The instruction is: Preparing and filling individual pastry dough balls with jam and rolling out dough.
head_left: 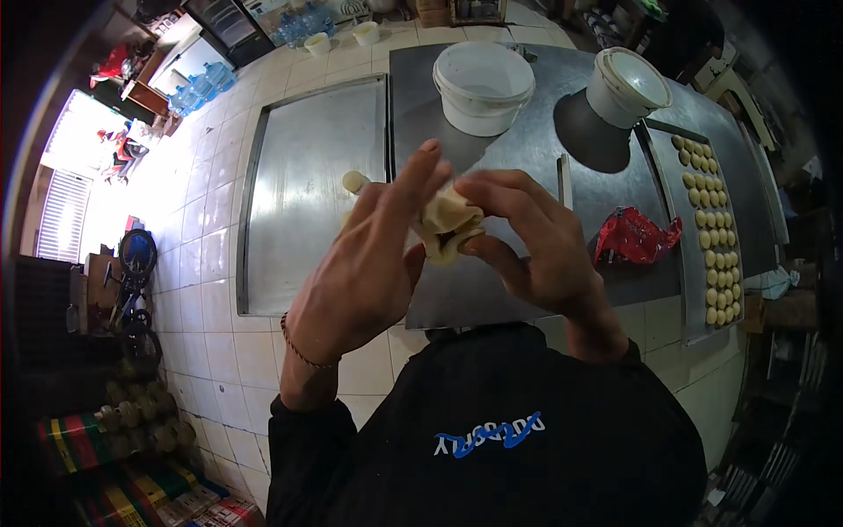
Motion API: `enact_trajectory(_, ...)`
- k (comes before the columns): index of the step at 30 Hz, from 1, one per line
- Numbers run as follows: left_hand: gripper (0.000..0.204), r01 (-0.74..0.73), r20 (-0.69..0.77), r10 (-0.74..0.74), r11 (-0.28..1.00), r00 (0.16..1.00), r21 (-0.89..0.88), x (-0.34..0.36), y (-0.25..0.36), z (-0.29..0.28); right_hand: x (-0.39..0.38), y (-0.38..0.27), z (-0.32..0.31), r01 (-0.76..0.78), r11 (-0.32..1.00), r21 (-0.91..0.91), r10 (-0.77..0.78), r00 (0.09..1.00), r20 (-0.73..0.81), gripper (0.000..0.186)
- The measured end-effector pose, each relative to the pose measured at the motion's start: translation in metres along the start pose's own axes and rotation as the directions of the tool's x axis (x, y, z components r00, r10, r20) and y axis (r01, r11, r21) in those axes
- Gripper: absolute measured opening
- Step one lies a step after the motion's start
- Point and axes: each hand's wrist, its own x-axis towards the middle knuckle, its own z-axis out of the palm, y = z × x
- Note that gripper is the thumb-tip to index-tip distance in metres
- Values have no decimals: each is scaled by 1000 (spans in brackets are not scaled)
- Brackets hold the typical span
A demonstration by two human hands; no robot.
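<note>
Right hand (549, 241): thumb and fingers nearly together, pinching a dough piece (449, 213)!
Left hand (351, 272): fingers raised, blurring, thumb by the dough piece; can't tell its hold.
Dough piece: up between both hands, folded, dark gap showing.
Tray (694, 283): dough balls (714, 236) in rows, beyond a crumpled red bag (630, 237).

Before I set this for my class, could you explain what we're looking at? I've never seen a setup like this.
There is no machine here, just two bare hands: a left hand and a right hand. A wide camera worn on the head looks down, bending straight edges. The right hand pinches a pale dough piece; the left, partly blurred, is close beside it, its grip unclear. On the metal table are a white bucket, a second bucket and a crumpled red packet; at right, a tray holds small round pieces.
</note>
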Motion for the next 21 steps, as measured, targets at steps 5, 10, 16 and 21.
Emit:
enact_trajectory(5,67,-227,-297,83,843,951,-489,-12,-24,19,8,0,-9,32,998,51,-34,998,45,38)
enact_trajectory(10,56,-445,-442,150,558,884,-700,-11,-45,52,2,-1,1,-193,939,285,192,981,30,30)
enact_trajectory(16,50,-329,-482,-116,592,868,-736,-20,-50,60,6,1,4,-332,900,284,279,937,212,21)
enact_trajectory(21,49,-149,-477,-304,697,825,-701,-19,-41,53,5,1,13,-213,961,177,164,953,256,25)
